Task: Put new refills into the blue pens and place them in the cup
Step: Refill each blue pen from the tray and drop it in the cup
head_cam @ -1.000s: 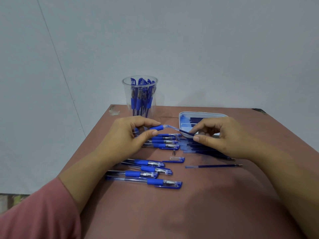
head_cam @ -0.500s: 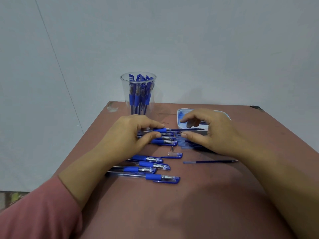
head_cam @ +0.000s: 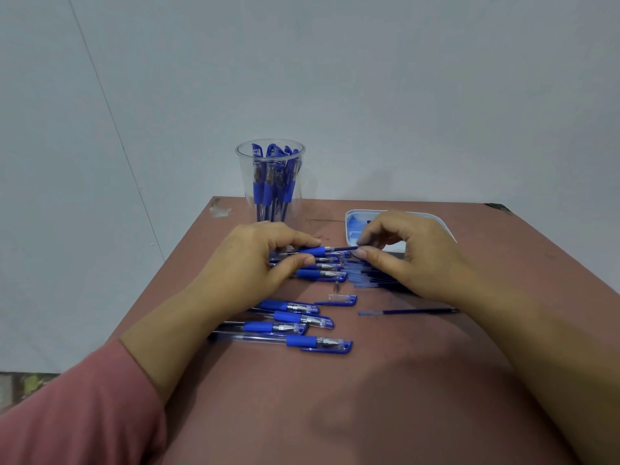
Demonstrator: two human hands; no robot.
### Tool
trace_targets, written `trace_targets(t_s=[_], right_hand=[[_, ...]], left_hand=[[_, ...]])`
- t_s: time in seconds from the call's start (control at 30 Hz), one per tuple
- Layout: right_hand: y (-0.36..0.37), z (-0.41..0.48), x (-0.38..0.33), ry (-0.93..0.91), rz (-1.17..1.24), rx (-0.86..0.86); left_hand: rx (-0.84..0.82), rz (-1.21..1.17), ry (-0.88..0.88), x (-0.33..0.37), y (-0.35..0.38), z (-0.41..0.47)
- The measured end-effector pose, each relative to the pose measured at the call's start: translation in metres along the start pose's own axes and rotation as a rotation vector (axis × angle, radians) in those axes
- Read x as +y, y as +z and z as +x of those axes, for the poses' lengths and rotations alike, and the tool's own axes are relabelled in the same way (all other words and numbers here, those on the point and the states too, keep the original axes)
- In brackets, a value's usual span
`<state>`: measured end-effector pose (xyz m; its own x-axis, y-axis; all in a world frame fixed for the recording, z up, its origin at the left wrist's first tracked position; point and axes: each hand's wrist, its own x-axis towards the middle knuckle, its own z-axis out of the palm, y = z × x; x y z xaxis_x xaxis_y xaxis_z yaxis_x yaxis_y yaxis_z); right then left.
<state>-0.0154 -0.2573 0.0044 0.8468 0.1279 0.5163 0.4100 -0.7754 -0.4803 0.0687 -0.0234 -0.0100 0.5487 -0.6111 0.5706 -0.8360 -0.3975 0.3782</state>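
My left hand (head_cam: pixel 255 260) grips a blue pen barrel (head_cam: pixel 313 252) by its blue grip, held level above the table. A dark refill (head_cam: pixel 344 249) sticks out of the barrel's right end, and my right hand (head_cam: pixel 411 256) pinches that refill between thumb and forefinger. The clear plastic cup (head_cam: pixel 270 182) stands at the table's back, holding several blue pens. Several capped blue pens (head_cam: pixel 302 325) lie in a row near the front left. A pile of loose refills (head_cam: pixel 372 280) lies under my right hand, partly hidden.
A white tray (head_cam: pixel 443 224) sits at the back right behind my right hand. A loose blue cap (head_cam: pixel 340 300), a small metal tip (head_cam: pixel 336 288) and a single refill (head_cam: pixel 407 311) lie mid-table. The reddish table (head_cam: pixel 369 397) ends at the left near a grey wall.
The refill has slid further into the barrel and now lies level. My right hand has moved left toward my left hand. The view shifted slightly.
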Motion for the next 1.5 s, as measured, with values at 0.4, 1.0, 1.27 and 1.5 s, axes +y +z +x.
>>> trace_targets(t_s=[0.4,1.0,1.27,1.5], right_hand=[[0.01,0.001,-0.001,0.049,0.002,-0.065],[0.006,0.002,-0.008,-0.018,-0.016,0.054],[0.013,0.002,-0.013,0.023,0.124,0.031],[0.018,0.002,-0.013,0.021,0.14,0.012]], left_hand=[[0.032,-0.021,-0.018,-0.006,-0.003,0.0],[0.008,0.009,-0.055,-0.01,-0.006,0.001],[0.006,-0.066,-0.031,-0.003,-0.001,0.0],[0.009,-0.1,-0.007,0.001,0.002,-0.001]])
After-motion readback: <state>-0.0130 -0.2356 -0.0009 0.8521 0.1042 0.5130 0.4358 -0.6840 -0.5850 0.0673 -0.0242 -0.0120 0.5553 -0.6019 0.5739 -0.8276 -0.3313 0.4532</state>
